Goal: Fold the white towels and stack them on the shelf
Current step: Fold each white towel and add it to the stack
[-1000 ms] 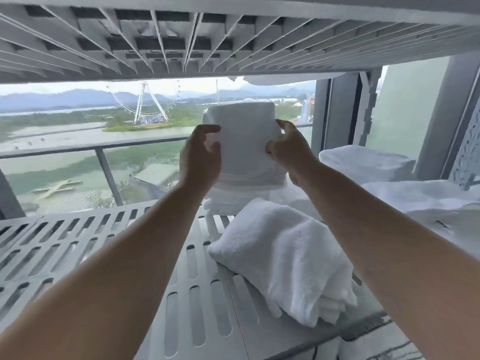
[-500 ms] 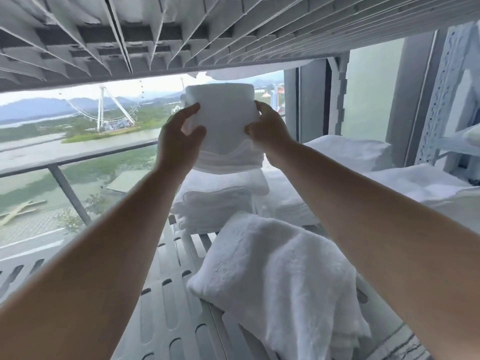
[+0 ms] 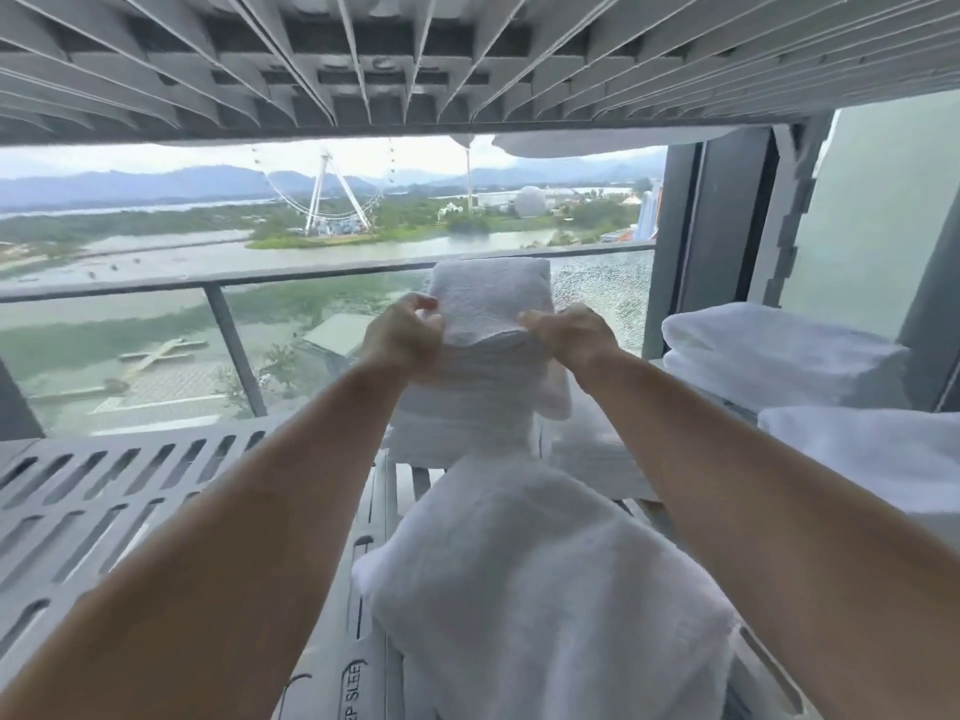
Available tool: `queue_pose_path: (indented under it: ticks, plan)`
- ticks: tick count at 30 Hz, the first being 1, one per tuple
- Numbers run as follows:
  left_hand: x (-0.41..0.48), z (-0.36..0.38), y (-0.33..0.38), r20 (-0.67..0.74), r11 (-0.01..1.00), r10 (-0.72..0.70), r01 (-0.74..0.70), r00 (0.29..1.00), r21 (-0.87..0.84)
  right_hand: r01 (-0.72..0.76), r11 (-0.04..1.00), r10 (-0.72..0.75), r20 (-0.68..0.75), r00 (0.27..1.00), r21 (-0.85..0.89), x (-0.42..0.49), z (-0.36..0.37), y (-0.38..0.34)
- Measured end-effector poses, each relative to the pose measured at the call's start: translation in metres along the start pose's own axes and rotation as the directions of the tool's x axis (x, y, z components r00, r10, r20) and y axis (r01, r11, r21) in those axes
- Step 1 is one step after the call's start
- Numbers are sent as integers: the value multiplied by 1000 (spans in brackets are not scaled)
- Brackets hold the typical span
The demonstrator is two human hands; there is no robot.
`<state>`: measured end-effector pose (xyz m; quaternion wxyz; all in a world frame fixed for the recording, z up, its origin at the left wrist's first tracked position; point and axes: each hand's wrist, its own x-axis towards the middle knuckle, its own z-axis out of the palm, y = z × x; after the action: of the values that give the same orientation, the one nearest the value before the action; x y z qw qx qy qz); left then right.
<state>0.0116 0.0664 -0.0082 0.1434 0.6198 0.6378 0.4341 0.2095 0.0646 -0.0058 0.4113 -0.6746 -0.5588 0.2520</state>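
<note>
**Both hands grip a folded towel atop the far stack**

Both bare forearms reach straight away from the camera, nearly parallel, across the slotted grey shelf (image 3: pixel 130 491). The left hand (image 3: pixel 402 337) and the right hand (image 3: pixel 569 332) sit at the same height with wrists level, fingers curled in and pinching the near edge of a folded white towel (image 3: pixel 491 298), one hand at each near corner. The towel lies on top of a stack of folded towels (image 3: pixel 467 402) at the far middle of the shelf, its far edge close to the balcony railing (image 3: pixel 218 288) seen through the glass.

Near the camera, between the forearms, a loosely bundled white towel (image 3: pixel 545 589) lies on the shelf, reaching its near edge. To the right, two more folded towel piles (image 3: pixel 779 350) stand against the grey frame, close beside the right forearm. The left part of the shelf is bare slats. Overhead, the ribbed underside of the upper shelf (image 3: pixel 415 70) leaves open room above the stack.
</note>
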Motion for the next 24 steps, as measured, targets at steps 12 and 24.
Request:
queue_pose_path:
  ticks: [12,24]
  plan:
    - [25,-12,15,-135,993,112,-115,985,-11,-69,943,57,46,997,325,10,-2,-17]
    - [24,-12,-23,65,983,62,-50,996,-174,-81,928,87,1,996,365,3,24,-10]
